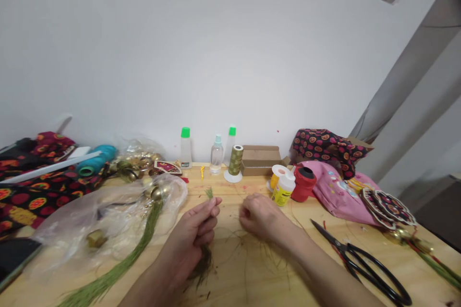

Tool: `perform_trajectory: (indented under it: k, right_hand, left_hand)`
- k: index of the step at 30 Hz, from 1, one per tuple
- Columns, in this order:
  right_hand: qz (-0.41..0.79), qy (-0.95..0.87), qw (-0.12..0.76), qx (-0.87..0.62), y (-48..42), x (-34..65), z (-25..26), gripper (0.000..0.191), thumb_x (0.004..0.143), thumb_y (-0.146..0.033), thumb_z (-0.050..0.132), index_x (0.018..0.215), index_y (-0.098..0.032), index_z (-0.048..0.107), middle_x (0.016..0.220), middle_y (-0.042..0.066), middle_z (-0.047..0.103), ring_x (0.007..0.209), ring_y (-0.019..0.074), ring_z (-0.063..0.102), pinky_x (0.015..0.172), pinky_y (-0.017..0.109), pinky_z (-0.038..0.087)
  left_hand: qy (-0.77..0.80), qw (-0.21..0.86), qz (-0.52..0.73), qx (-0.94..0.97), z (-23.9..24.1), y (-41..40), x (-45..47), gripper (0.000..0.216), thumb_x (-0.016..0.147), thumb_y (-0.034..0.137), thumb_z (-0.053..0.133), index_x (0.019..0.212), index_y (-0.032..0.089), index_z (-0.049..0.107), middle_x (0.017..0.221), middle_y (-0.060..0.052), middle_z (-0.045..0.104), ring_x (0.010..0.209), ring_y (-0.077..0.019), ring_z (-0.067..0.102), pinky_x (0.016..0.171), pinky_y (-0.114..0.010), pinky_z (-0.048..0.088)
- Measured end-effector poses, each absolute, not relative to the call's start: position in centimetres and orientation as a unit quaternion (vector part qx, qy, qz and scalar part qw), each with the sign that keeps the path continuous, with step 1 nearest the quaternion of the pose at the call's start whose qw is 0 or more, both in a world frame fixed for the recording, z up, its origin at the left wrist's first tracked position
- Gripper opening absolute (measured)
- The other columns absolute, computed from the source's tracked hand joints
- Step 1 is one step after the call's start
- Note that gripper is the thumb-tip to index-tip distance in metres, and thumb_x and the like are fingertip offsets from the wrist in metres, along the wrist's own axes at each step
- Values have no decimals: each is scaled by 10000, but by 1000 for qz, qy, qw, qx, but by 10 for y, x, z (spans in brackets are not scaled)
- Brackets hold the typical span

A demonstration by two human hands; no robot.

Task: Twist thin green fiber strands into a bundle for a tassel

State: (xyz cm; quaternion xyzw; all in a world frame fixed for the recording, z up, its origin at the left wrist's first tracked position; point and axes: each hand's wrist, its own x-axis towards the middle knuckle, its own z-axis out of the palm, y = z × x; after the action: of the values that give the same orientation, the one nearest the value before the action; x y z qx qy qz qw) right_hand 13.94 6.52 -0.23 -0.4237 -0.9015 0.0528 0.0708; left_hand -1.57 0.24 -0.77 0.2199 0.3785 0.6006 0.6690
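Note:
My left hand [201,230] is closed, thumb against the fingers, on a bundle of green threads [209,193]. A short frayed tuft sticks up above the thumb, and a darker part hangs below the palm. My right hand [257,213] is curled near the tabletop, a little to the right. Its fingertips are turned away, so what it holds, if anything, is hidden. Loose thread ends [248,249] are scattered on the wood between and below my hands. A spool of olive-green thread [236,159] stands behind them on a white base.
Black scissors [360,259] lie right of my right forearm. A yellow-labelled bottle [284,189] and red thread cone [304,183] stand beyond that hand. Left are a long green tassel [144,240], a plastic bag [118,211] and brass bells [139,163]. Green-capped bottles [186,148] line the wall.

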Motion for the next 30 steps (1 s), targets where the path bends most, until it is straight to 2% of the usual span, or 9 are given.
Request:
perform_trajectory:
  k: [8,14,18,25,30]
  right_hand:
    - [40,-902,74,-423,64,132,-7,172,647,-114,468,652,-148,637,690,52,644,671,154,547,586,220,347]
    - [42,-896,80,-434,66,138,-5,184,668,-123,447,667,-161,627,724,37,637,680,131,536,598,199,353]
    - [48,-889,64,-450,65,143,2,148,643,-180,500,697,-170,637,750,40,642,693,140,541,594,201,363]
    - [39,-889,16,-457,60,130,4,203,644,-93,464,651,-109,665,719,127,665,673,193,580,588,244,377]
    - [63,-889,53,-451,57,132,-3,198,650,-54,452,652,-87,648,705,132,654,658,181,564,598,243,372]
  left_hand:
    - [376,668,603,221,-9,0,-17,118,693,216,600,722,102,597,544,72,404,345,21,164,295,-103,107]
    - [375,668,602,224,-7,0,-17,118,698,217,596,719,101,599,546,73,397,349,22,153,297,-102,104]
    - [374,671,600,222,-7,0,-17,104,700,203,592,713,100,597,543,75,392,350,20,150,298,-104,103]
    - [369,671,600,232,-13,2,-19,119,697,220,599,723,104,602,541,74,402,346,23,154,294,-97,105]
    - [375,664,606,228,-13,4,-19,105,682,194,607,726,98,611,556,66,427,342,29,161,293,-95,113]
